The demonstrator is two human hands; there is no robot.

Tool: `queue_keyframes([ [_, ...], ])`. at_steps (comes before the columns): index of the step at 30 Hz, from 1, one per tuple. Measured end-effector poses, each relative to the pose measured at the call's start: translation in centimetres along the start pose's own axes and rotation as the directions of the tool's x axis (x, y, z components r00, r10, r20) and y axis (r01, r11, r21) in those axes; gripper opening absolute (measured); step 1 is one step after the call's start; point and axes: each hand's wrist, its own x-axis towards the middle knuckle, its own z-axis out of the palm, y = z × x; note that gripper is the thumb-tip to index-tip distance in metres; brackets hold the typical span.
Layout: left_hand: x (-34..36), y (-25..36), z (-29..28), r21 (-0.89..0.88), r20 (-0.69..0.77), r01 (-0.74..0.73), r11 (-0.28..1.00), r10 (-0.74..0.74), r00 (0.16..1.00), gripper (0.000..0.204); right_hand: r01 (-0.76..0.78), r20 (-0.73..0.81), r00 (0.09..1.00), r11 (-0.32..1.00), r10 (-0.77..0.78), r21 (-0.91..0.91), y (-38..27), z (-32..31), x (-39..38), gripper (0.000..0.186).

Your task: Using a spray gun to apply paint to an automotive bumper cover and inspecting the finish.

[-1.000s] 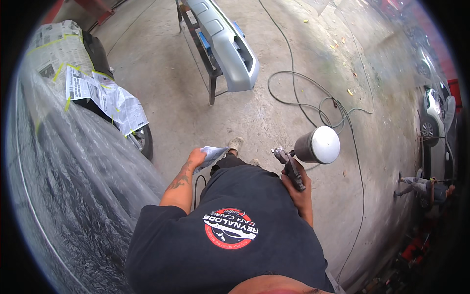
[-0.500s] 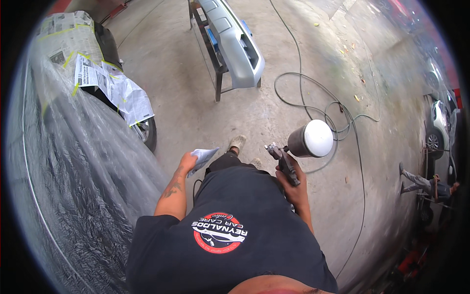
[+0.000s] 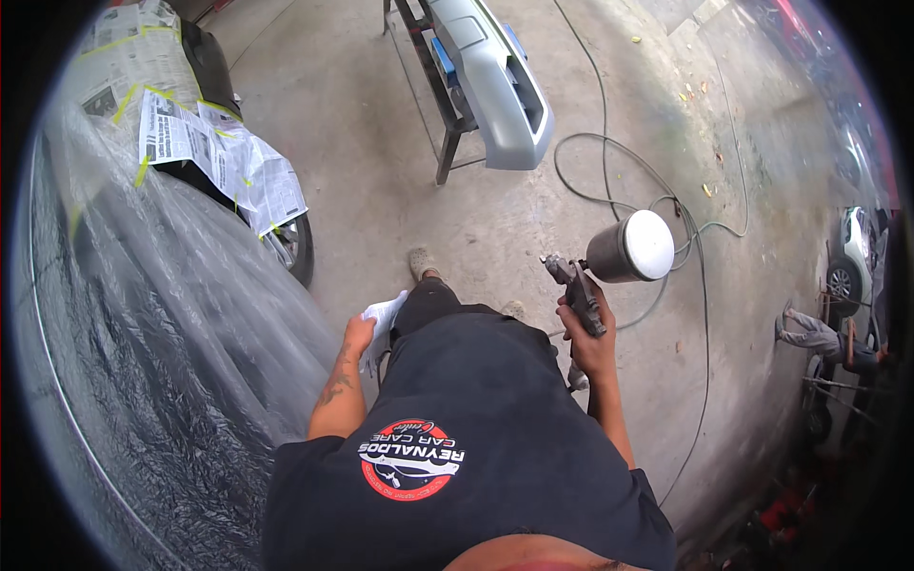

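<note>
My right hand [image 3: 596,350] is wrapped round the grip of a paint spray gun [image 3: 579,297]. The gun's round side cup [image 3: 632,247], dark with a white end, sticks out to the right, over the floor. My left hand [image 3: 359,335] hangs by my left thigh, closed on a white, crumpled sheet [image 3: 385,312]; whether it is paper or cloth I cannot tell. Ahead, apart from both hands, a silver-grey car bumper [image 3: 511,119] rests on a dark metal stand [image 3: 447,143] with blue pads.
At left, clear plastic sheeting [image 3: 181,314] and taped newspaper [image 3: 217,157] cover a car beside a wheel [image 3: 300,249]. A green-grey hose [image 3: 609,143] loops over the concrete floor [image 3: 357,143]. Far right, another person [image 3: 828,344] is near a white car [image 3: 850,257].
My stance has shifted and one foot has stepped farther left. The spray gun sits a little farther right and the white sheet is lower; the bumper appears farther right in view.
</note>
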Motion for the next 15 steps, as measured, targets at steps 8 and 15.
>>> queue_keyframes([
  [8,6.8,0.8,-11.0,-0.115,-0.006,0.04,0.993,-0.041,0.999,0.037,-0.116,-0.149,0.98,0.988,0.13,0.099,-1.9,9.7,6.3,0.044],
  [15,11.8,-3.0,-16.5,-0.223,-0.024,0.155,0.962,-0.165,0.986,0.04,-0.283,-0.173,0.932,0.938,0.318,0.2,-4.1,16.1,12.0,0.038],
])
